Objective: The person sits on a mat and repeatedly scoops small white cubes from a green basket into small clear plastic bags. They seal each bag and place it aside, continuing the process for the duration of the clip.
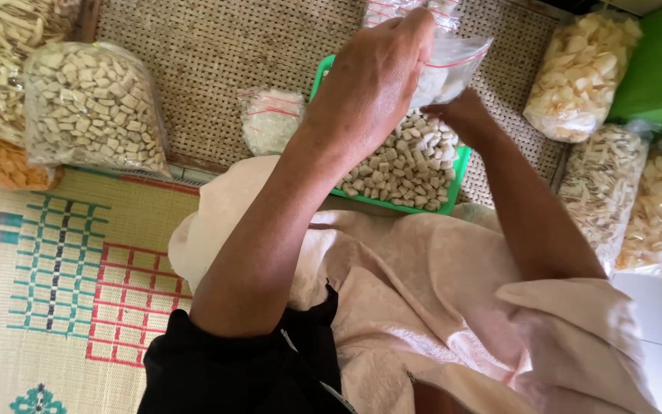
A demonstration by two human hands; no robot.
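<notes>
Head view: we are holding a small clear bag (450, 65), left hand (373, 80) fingers clamped on its top, right hand (461, 115) fingers hidden, above the green tray (460, 180).

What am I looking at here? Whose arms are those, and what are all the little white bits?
There is no machine here. A person wears a camera on the head, so the single picture looks down at that person's own two arms.

The left hand pinches the top of a small clear plastic bag with a red strip, which has some white pieces in it. The right hand is at the bag's bottom, mostly hidden behind it.

Under the hands sits a green plastic tray full of small pale cracker pieces. Beside it lies a small filled clear bag on a woven brown mat. Big clear sacks of pale chips stand around. Pink cloth covers the person's lap.
</notes>
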